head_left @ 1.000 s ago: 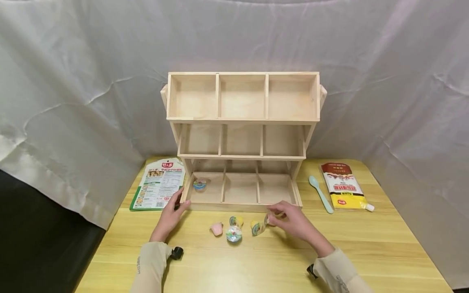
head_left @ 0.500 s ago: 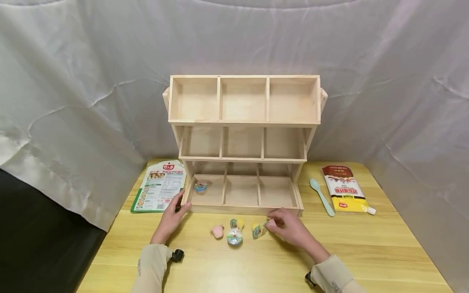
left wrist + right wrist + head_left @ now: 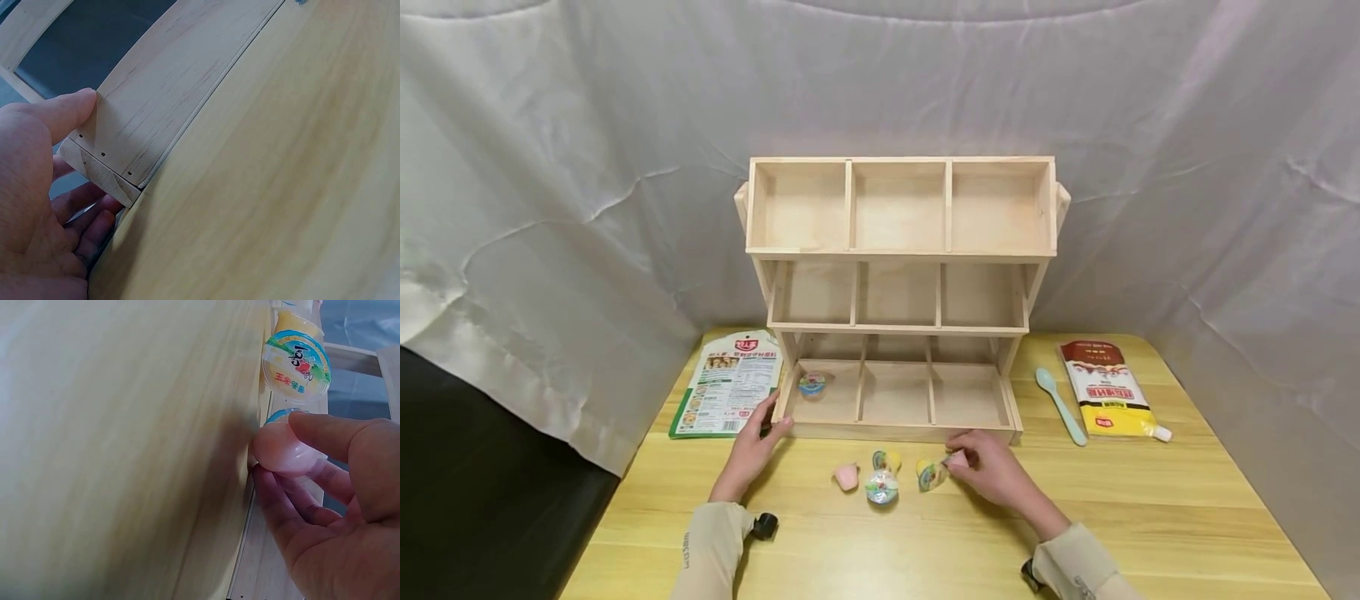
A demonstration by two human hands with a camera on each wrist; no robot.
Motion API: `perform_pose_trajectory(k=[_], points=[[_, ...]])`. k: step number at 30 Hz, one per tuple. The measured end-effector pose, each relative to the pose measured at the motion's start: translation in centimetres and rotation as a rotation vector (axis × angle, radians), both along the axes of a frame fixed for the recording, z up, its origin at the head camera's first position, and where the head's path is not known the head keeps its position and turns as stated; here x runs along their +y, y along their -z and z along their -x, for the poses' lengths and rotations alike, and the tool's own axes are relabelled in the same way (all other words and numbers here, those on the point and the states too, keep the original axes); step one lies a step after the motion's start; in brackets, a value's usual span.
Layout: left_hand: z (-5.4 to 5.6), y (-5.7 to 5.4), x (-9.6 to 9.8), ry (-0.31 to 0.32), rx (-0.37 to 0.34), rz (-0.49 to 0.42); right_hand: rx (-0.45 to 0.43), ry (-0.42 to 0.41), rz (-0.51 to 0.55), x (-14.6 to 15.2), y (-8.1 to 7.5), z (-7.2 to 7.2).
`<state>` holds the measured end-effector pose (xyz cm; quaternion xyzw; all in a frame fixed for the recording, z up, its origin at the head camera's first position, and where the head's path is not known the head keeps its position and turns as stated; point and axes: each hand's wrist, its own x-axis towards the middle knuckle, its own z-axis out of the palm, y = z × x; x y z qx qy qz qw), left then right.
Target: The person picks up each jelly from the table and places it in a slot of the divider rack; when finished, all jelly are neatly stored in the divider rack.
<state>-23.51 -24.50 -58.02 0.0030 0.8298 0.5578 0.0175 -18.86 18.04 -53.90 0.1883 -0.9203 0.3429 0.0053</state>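
Observation:
In the head view my right hand (image 3: pixel 992 471) is at the table in front of a three-tier wooden organizer (image 3: pixel 898 429). Its thumb and fingers pinch a pink jelly cup (image 3: pixel 284 449), whose lid is partly hidden. Beside that stands a yellow jelly cup (image 3: pixel 297 365) with a printed film lid. My left hand (image 3: pixel 752 450) holds the front left corner of the organizer's bottom tray, thumb on the front board and fingers round the side. Between the hands sit another pink jelly cup (image 3: pixel 846 477), a yellow one (image 3: pixel 891 461) and a lid-up one (image 3: pixel 882 487).
One jelly cup (image 3: pixel 812 384) lies in the bottom tray's left compartment. Left of the organizer is a green-and-white packet (image 3: pixel 726 383). On the right lie a pale green spoon (image 3: pixel 1060 406) and a red, white and yellow pouch (image 3: pixel 1108 387) with a white cap. Grey curtains surround the table.
The head view has tilted slightly, so everything sits a little lower. My right wrist has shifted slightly left while holding the pink jelly cup. My left hand keeps its place on the tray corner.

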Motion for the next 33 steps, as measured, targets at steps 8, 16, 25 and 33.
perform_pose_trajectory(k=[8, 16, 25, 33], points=[[-0.1, -0.1, 0.2, 0.005, -0.016, -0.018, -0.025, 0.015, 0.005, -0.1, -0.4, -0.1], [-0.1, 0.0, 0.0, 0.005, -0.006, -0.013, -0.027, 0.016, 0.022, -0.4, -1.9, 0.0], [0.1, -0.2, 0.2, 0.004, -0.001, 0.002, 0.032, -0.001, 0.031, -1.4, -3.3, 0.6], [-0.1, -0.3, 0.1, -0.004, 0.006, 0.000, -0.005, -0.018, 0.062, -3.4, -4.5, 1.9]])
